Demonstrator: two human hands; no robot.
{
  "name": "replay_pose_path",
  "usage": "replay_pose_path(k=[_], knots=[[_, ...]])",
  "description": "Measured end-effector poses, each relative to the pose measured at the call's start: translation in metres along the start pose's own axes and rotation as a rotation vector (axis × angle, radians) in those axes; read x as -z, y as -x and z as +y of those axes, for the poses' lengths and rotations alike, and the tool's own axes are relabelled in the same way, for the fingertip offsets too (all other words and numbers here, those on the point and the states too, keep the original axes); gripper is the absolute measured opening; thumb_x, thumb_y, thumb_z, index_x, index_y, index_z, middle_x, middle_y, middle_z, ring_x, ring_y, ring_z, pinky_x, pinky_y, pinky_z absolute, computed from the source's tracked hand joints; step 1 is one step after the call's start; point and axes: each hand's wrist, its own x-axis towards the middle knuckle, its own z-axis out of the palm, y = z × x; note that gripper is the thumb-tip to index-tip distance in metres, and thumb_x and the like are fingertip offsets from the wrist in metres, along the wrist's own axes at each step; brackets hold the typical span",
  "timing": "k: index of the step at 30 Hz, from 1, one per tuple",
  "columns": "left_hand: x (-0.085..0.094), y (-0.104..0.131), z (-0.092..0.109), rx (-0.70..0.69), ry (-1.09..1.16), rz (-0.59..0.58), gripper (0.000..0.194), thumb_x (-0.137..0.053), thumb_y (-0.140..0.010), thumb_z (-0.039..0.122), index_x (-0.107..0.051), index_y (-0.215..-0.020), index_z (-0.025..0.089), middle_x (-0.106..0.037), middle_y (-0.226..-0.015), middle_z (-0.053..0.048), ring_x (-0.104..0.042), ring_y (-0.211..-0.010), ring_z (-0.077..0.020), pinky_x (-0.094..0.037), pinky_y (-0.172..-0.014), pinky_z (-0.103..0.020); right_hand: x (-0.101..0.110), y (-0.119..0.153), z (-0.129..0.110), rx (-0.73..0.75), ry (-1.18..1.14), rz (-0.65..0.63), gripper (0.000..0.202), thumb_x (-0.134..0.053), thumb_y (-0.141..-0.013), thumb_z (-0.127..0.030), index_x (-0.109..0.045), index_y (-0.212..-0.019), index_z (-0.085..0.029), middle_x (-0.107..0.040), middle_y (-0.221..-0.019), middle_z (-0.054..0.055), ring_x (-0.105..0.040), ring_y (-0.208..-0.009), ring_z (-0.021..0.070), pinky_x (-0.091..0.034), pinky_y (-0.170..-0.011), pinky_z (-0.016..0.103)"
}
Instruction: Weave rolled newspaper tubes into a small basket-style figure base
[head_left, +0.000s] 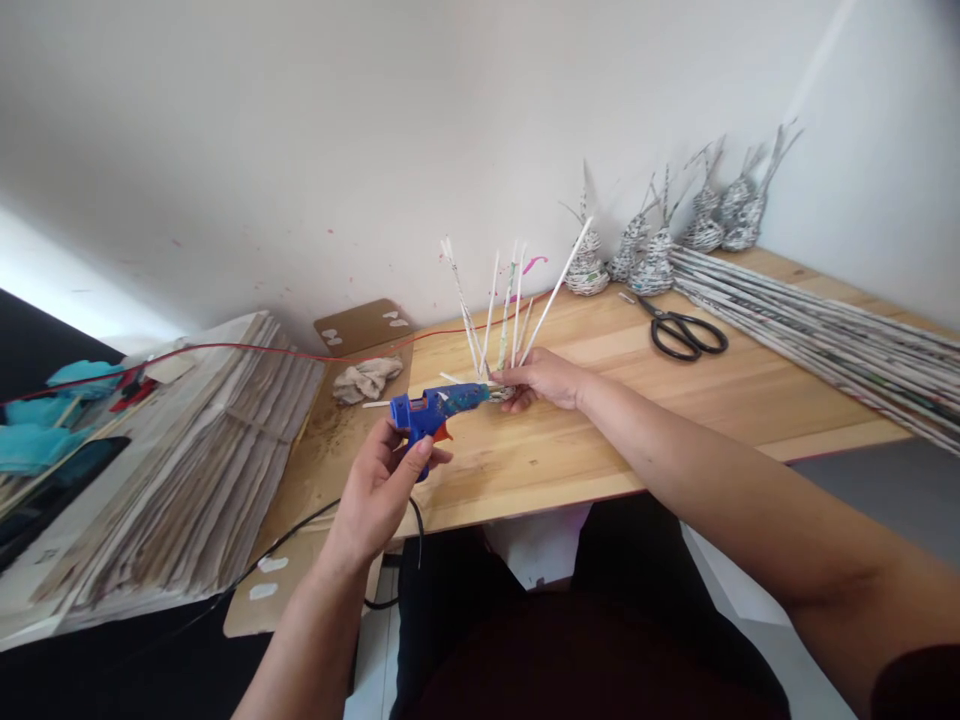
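Observation:
My left hand (386,475) is wrapped round the handle of a blue glue gun (442,405) with an orange trigger. A glue stick pokes out of its back end, and its nozzle points right, at the base of a small woven paper piece (499,390). Several paper sticks (505,310) rise from that piece, fanned outward. My right hand (536,380) grips the piece low on its right side, with the fingers partly hidden behind it. Whether the nozzle touches the piece cannot be made out.
Black scissors (686,335) lie right of centre, beside long paper rolls (817,340). Woven figures (652,262) stand along the wall. A crumpled cloth (367,380), cardboard (300,480) and stacked newspapers (202,460) are at left. A red cord (255,347) runs across; a black cable (292,527) hangs nearer.

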Motion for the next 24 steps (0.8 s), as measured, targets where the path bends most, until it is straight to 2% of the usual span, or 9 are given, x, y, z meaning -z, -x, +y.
replay_pose_path(k=[3,7,9,15,18,24], knots=[[0.002,0.003,0.004,0.071,0.016,-0.035,0.043,-0.069,-0.08,0.04,-0.055,-0.113,0.017,-0.064,-0.098,-0.005,-0.06,-0.077,-0.0134,-0.052,-0.073,-0.028,0.0,0.001,-0.001,0.003,0.002,0.001,0.014,-0.069,-0.083,-0.019,-0.065,-0.074,-0.009,-0.069,-0.059,0.005,-0.065,-0.047,0.0131,-0.055,-0.042,0.018],[0.003,0.002,0.007,0.105,-0.19,0.013,0.045,-0.066,-0.081,0.047,-0.061,-0.112,0.015,-0.06,-0.079,-0.001,-0.05,-0.064,-0.0104,-0.045,-0.061,-0.023,0.0,0.001,-0.001,0.004,-0.007,-0.013,0.016,-0.071,-0.082,-0.02,-0.065,-0.073,-0.009,-0.069,-0.059,0.005,-0.066,-0.049,0.0137,-0.055,-0.042,0.018],[0.003,0.002,0.01,0.114,-0.285,0.0,0.048,-0.063,-0.082,0.05,-0.062,-0.115,0.014,-0.056,-0.071,0.001,-0.046,-0.06,-0.0099,-0.041,-0.058,-0.022,0.001,0.001,0.0,0.003,-0.008,-0.019,0.016,-0.071,-0.082,-0.02,-0.065,-0.073,-0.009,-0.069,-0.059,0.005,-0.067,-0.049,0.0139,-0.055,-0.042,0.018],[-0.006,-0.002,0.016,0.134,-0.339,-0.042,0.05,-0.063,-0.08,0.052,-0.065,-0.114,0.015,-0.064,-0.081,-0.002,-0.043,-0.054,-0.0079,-0.038,-0.051,-0.021,-0.001,0.001,-0.001,0.002,-0.005,-0.013,0.014,-0.07,-0.083,-0.019,-0.067,-0.075,-0.008,-0.07,-0.062,0.005,-0.064,-0.046,0.0118,-0.054,-0.041,0.018],[-0.009,-0.005,0.013,0.117,-0.375,-0.02,0.048,-0.063,-0.08,0.052,-0.067,-0.11,0.014,-0.067,-0.083,-0.004,-0.046,-0.053,-0.0088,-0.035,-0.047,-0.02,-0.001,0.001,0.0,-0.002,-0.007,-0.011,0.014,-0.07,-0.083,-0.018,-0.067,-0.075,-0.008,-0.07,-0.062,0.004,-0.064,-0.044,0.0113,-0.055,-0.042,0.019],[-0.012,-0.009,0.008,0.103,-0.436,-0.01,0.045,-0.062,-0.08,0.052,-0.068,-0.106,0.015,-0.071,-0.091,-0.007,-0.059,-0.065,-0.0144,-0.036,-0.049,-0.02,0.0,0.0,0.001,0.003,0.007,-0.001,0.017,-0.071,-0.082,-0.018,-0.062,-0.07,-0.009,-0.066,-0.056,0.003,-0.064,-0.044,0.0127,-0.056,-0.043,0.02]])
